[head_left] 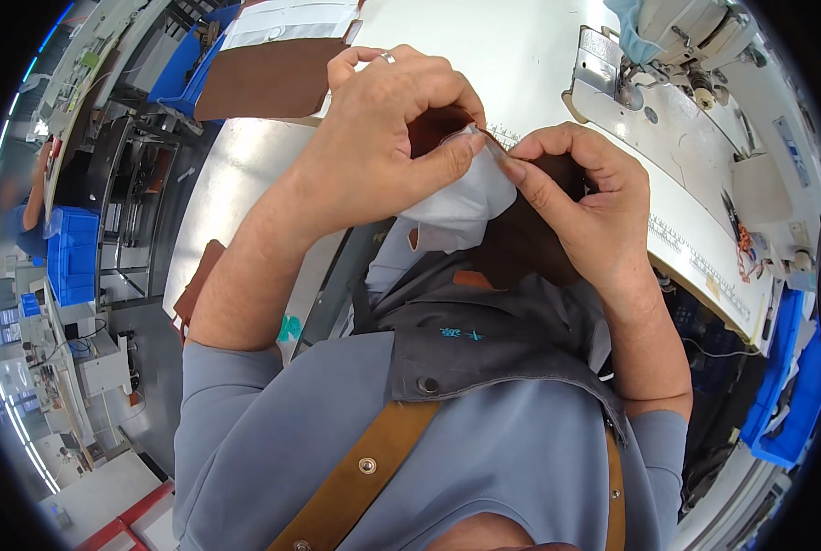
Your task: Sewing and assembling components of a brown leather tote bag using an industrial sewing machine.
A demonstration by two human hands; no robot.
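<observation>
In front of my chest I hold up a dark brown leather piece [525, 234] with a white lining [456, 211]. My left hand [383, 138] is closed, pinching the edge of the leather between thumb and forefinger. Close beside it, my right hand [594, 197] pinches the same edge, its thumb and fingertips almost meeting those of the left. Lining and leather hang down below both hands over my dark apron [493, 340]. Part of the leather is hidden behind the fingers.
A sewing machine [695, 41] stands at the right on a white table [429, 32], with scissors [732, 216] near it. Flat brown leather panels [263, 78] lie at the upper left. Blue bins [72, 253] stand at both sides. Another person's arm [38, 188] shows far left.
</observation>
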